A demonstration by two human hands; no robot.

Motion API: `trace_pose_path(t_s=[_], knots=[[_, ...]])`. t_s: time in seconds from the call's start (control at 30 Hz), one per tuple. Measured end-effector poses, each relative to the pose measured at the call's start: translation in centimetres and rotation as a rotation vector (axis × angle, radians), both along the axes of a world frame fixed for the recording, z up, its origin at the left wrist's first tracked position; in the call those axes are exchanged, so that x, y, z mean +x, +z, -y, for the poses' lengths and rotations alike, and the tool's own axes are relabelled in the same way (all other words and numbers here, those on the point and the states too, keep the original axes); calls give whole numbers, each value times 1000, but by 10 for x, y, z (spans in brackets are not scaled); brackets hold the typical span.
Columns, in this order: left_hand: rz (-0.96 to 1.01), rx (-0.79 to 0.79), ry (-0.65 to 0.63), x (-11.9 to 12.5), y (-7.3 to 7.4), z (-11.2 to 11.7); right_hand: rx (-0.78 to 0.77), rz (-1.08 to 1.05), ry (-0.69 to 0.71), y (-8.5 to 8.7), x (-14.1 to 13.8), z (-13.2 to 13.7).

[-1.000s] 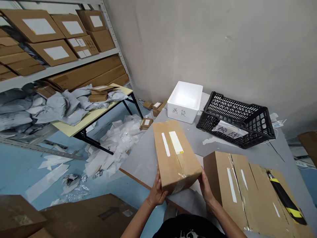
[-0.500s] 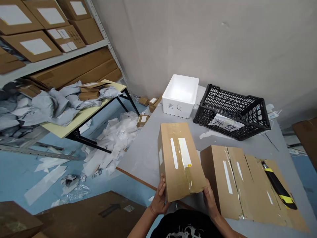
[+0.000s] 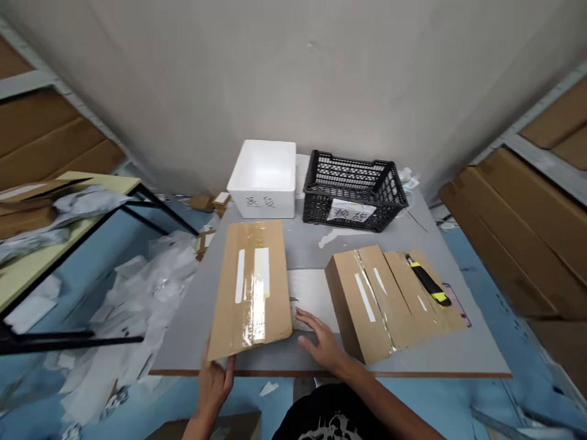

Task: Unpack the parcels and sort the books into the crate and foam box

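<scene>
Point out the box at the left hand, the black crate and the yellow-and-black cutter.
Cardboard box [image 3: 250, 288], head view: middle of its top face.
Black crate [image 3: 316, 206], head view: left part of its front wall.
Cutter [image 3: 427, 280], head view: black middle of its handle.

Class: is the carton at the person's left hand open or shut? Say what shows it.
The carton is shut: shiny tape runs along its top.

Handwritten in dark strokes, the Chinese characters 退货 ("return of goods") stand on the front wall of the white foam box. A paper sign on the front of the black plastic crate reads 换货 ("exchange of goods"). Any text on the white label of the left-hand taped cardboard box is too small to read.
</scene>
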State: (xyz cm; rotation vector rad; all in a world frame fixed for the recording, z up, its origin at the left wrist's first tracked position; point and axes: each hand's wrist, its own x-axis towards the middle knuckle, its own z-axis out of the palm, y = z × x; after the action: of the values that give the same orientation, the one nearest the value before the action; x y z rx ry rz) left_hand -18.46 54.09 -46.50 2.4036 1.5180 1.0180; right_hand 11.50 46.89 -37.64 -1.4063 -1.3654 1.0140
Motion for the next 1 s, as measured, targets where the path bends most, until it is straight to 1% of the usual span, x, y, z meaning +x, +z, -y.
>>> trace_pose_path(t_s=[0.03, 0.07, 0.1, 0.13, 0.17, 0.2, 0.23, 0.27, 0.3, 0.33, 0.37, 0.4, 0.43, 0.47, 0.53, 0.63, 0.7, 0.77, 0.83, 0.9, 1.0], knots=[[30, 75, 30, 9, 9, 8, 6, 96, -78, 5, 20, 11], [64, 181, 75, 23, 19, 19, 5, 181, -197, 9, 45, 24], [120, 310, 103, 42, 28, 31, -11, 261, -369, 12, 71, 39], [159, 394, 62, 65, 36, 43, -28, 352, -564, 13, 99, 56], [220, 375, -8, 92, 43, 56, -63, 451, -728, 13, 127, 73], [270, 255, -111, 121, 48, 68, -92, 542, -852, 10, 153, 89], [285, 53, -248, 152, 50, 78, -123, 617, -938, 6, 175, 102], [275, -186, -377, 182, 50, 86, -167, 655, -970, 0, 194, 114], [281, -408, -431, 211, 48, 91, -209, 681, -955, -6, 207, 122], [303, -609, -429, 236, 43, 95, -246, 700, -916, -11, 215, 128], [335, -774, -403, 258, 38, 97, -275, 715, -861, -16, 219, 131], [368, -896, -377, 275, 33, 98, -292, 731, -804, -20, 218, 132], [403, -973, -352, 288, 28, 99, -297, 747, -756, -22, 215, 131], [437, -1013, -332, 297, 23, 100, -294, 761, -719, -23, 210, 130], [491, -1021, -289, 308, 19, 104, -274, 765, -669, -23, 199, 127], [531, -990, -185, 313, 18, 113, -233, 716, -666, -25, 190, 125], [537, -977, -135, 314, 19, 115, -214, 626, -677, -31, 190, 126], [551, -984, -93, 312, 18, 109, -219, 507, -671, -38, 190, 124], [561, -990, -55, 305, 19, 95, -242, 385, -640, -43, 188, 117], [519, -964, -28, 293, 22, 74, -259, 296, -584, -43, 182, 103], [302, -916, 54, 269, 33, 39, -255, 241, -460, -38, 165, 71]])
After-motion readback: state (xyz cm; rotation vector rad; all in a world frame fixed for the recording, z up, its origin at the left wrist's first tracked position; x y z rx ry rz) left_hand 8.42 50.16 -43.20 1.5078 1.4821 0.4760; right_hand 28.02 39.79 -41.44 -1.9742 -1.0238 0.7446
